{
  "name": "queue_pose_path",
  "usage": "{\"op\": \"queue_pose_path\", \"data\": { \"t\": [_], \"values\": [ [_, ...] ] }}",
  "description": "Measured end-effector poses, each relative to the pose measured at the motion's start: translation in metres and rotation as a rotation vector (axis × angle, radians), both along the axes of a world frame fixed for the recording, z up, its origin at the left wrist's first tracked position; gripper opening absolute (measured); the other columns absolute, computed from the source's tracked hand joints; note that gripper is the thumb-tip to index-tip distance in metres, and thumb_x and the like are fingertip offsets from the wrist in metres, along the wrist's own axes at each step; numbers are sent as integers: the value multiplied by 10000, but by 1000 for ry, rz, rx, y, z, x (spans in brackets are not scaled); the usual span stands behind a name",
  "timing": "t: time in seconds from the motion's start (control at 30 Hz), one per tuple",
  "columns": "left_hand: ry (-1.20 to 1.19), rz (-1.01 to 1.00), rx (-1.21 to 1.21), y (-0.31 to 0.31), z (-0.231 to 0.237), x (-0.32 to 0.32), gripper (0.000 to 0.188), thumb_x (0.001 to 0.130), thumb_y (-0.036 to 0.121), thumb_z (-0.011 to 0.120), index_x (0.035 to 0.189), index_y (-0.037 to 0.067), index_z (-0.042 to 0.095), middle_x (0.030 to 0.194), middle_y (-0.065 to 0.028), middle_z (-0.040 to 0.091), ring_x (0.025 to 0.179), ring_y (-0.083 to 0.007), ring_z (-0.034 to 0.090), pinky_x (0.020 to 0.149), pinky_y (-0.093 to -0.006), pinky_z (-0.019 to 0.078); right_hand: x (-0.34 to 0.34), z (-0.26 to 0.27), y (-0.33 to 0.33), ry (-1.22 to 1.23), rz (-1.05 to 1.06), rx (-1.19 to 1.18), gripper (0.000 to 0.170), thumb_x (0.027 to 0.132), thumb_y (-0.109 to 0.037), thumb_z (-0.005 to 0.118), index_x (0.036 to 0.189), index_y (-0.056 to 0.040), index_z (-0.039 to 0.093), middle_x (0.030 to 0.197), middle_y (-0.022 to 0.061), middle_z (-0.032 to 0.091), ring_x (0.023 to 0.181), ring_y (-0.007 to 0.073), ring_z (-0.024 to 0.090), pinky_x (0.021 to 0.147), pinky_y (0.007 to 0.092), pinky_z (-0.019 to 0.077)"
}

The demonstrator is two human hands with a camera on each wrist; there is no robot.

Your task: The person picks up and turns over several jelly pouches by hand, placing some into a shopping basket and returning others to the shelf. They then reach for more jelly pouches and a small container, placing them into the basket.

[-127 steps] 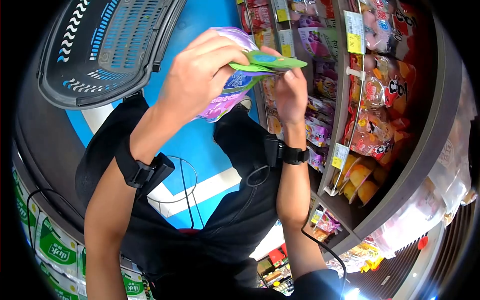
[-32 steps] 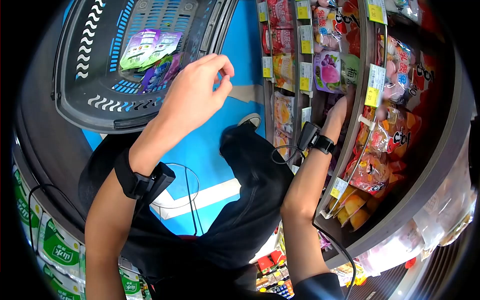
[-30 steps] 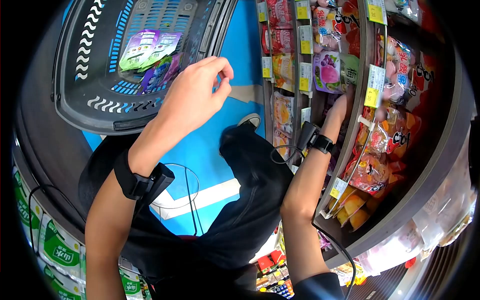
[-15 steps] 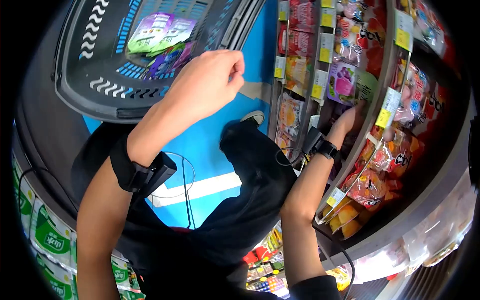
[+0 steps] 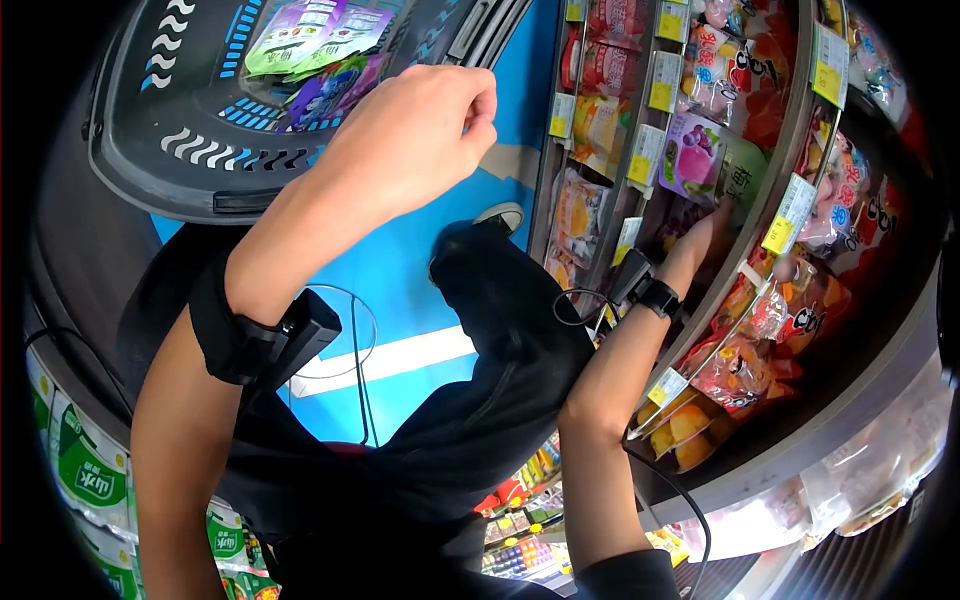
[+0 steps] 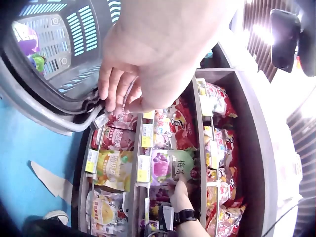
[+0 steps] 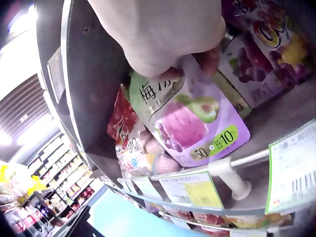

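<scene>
My right hand (image 5: 706, 236) reaches into the shelf and grips the green top end of a purple-and-green pouch (image 5: 692, 158) with fruit pictures. The right wrist view shows this pouch (image 7: 185, 121) tilted at the shelf's front rail, its upper edge hidden under the hand (image 7: 168, 37). In front of the basket's rim, my left hand (image 5: 415, 140) hangs with loosely curled fingers and holds nothing. Inside the basket (image 5: 130, 150) lie similar purple-and-green pouches (image 5: 325, 35) and a dark purple pack (image 5: 335, 92).
Price tags (image 5: 793, 213) line the shelf rails. Bagged jellies (image 5: 735, 375) and other pouches (image 5: 612, 65) fill the neighbouring rows. Green-and-white packs (image 5: 90, 465) stand at lower left. Cables run from both wrist cameras, one crossing over the blue floor (image 5: 420, 290).
Earlier both hands held a pouch before me; pouches now lie in the basket. My right hand has reached into the shelf and moved onto another pouch. The head view has shifted slightly.
</scene>
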State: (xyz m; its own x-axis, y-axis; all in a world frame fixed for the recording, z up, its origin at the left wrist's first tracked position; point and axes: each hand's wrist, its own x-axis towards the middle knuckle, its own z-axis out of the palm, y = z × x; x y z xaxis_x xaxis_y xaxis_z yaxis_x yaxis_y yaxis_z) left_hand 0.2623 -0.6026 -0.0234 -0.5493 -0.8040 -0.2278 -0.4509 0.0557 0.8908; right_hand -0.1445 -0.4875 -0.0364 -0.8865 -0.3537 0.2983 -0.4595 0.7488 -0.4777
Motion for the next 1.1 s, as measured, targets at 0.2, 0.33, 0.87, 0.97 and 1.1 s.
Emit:
{"op": "queue_pose_path", "data": {
  "t": [0.2, 0.33, 0.87, 0.97, 1.1],
  "values": [
    [-28, -13, -7, 2, 1, -3, 107, 810, 70, 575, 879, -12, 576, 749, -108, 609, 582, -196, 563, 566, -332, 445, 59, 13, -13, -133, -174, -40, 576, 831, -428, 669, 988, 125, 641, 1023, 242, 665, 960, 305, 611, 880, 356, 438],
    [-34, -8, 0, 7, 2, -4, 113, 814, 77, 572, 884, -11, 575, 738, -109, 603, 585, -198, 561, 570, -340, 445, 68, 9, -10, 43, 101, -152, 486, 823, -324, 703, 984, 130, 633, 996, 223, 676, 912, 273, 620, 856, 362, 447],
    [-32, -46, 32, 26, 20, -4, 116, 820, 97, 573, 878, -3, 566, 766, -133, 592, 599, -229, 552, 585, -374, 448, 140, 35, 1, 113, 370, -38, 118, 792, -73, 665, 806, 30, 609, 815, 153, 656, 684, 262, 608, 654, 374, 463],
    [-38, -43, 22, 31, 15, -6, 119, 813, 100, 578, 878, 1, 571, 761, -145, 597, 639, -258, 583, 608, -382, 463, 130, 36, 12, 148, 359, -43, 191, 799, -88, 670, 939, 21, 601, 880, 178, 678, 710, 294, 638, 666, 389, 485],
    [0, -72, 1, 37, 23, -4, 113, 817, 88, 580, 875, -9, 572, 818, -149, 621, 694, -298, 604, 641, -394, 480, 138, 47, 4, 51, 389, -55, 414, 796, -85, 644, 1190, 9, 558, 983, 233, 673, 872, 349, 670, 755, 420, 500]
  ]
}}
